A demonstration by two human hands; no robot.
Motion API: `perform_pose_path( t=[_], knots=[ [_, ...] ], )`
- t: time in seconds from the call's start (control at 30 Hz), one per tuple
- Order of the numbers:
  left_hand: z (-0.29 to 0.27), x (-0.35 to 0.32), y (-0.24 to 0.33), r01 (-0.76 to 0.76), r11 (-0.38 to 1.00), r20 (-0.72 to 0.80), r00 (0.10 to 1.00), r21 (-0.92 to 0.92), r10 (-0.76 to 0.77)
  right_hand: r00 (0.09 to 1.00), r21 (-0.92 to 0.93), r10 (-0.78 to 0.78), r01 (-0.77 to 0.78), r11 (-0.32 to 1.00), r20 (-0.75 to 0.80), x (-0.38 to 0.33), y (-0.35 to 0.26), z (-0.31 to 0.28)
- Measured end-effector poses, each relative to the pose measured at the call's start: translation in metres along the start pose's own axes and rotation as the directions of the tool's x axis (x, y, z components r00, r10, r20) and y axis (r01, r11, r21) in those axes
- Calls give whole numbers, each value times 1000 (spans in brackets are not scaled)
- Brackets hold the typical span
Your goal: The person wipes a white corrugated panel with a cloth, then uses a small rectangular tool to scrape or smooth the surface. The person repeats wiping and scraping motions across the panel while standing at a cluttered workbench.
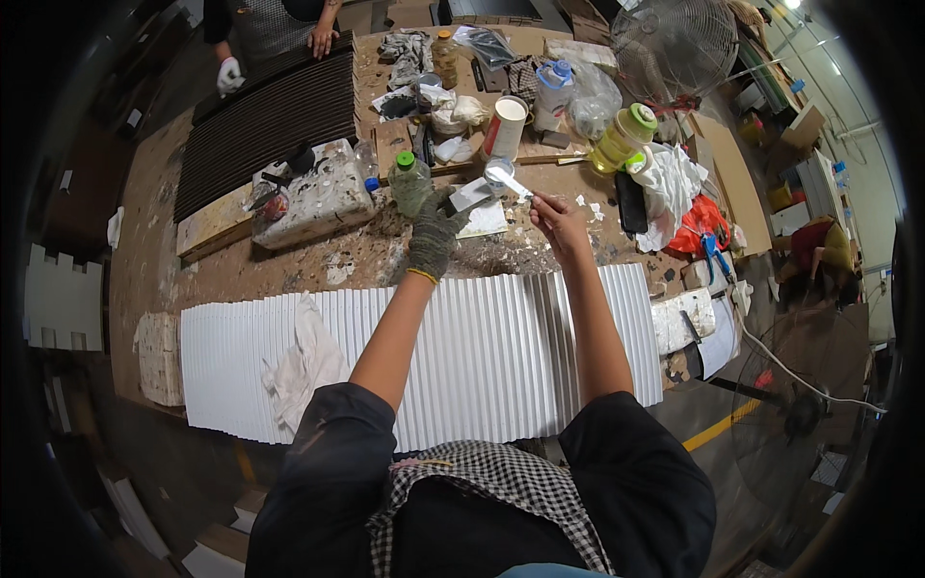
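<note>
From where I watch, the far left of the workbench point(145, 289) shows a dark ribbed panel point(265, 120), with a co-worker's white-gloved hand point(229, 75) at its far edge. In front of it sits a pale block point(318, 197) spattered with filler, probably kept there as a rest for tools. Across the near side lies a long white fluted panel point(482, 356), flat and crosswise so both my arms reach over it; a crumpled white rag point(303, 361) lies on its left part, handy for wiping.

Next comes a small clear bottle with a green cap point(409, 178), upright, just beside my left hand point(434, 231). That hand wears a grey knit glove and its fingers are closed around a small pale block point(470, 196), held up off the bench, I judge to bring it level with the tool. My right hand point(557, 220) is bare, its fingers pinched together on the handle of a white scraper point(509, 181), whose blade reaches left to the block.

Behind these stands a white paper cup point(506, 125). Further right a yellow-green bottle with a green cap point(621, 140) lies tilted, then a heap of white cloth point(670, 183) and a red bag point(699, 226). A wire fan point(674, 43) stands at the back
</note>
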State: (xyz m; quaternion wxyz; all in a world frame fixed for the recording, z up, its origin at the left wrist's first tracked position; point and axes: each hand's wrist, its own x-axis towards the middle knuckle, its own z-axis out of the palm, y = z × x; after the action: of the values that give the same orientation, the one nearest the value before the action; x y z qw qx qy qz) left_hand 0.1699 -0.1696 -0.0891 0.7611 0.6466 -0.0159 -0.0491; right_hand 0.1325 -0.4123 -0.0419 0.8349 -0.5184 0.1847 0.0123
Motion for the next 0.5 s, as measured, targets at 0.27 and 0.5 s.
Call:
perform_pose_path(
  t=[0.27,0.5],
  knots=[
    [-7,-25,19,-139,989,-66,989,-46,136,965,-411,-258,257,875,55,-30,1,20],
    [-7,-39,40,-74,997,-36,997,22,75,417,-643,-709,763,-67,569,-62,-7,30]
  ],
)
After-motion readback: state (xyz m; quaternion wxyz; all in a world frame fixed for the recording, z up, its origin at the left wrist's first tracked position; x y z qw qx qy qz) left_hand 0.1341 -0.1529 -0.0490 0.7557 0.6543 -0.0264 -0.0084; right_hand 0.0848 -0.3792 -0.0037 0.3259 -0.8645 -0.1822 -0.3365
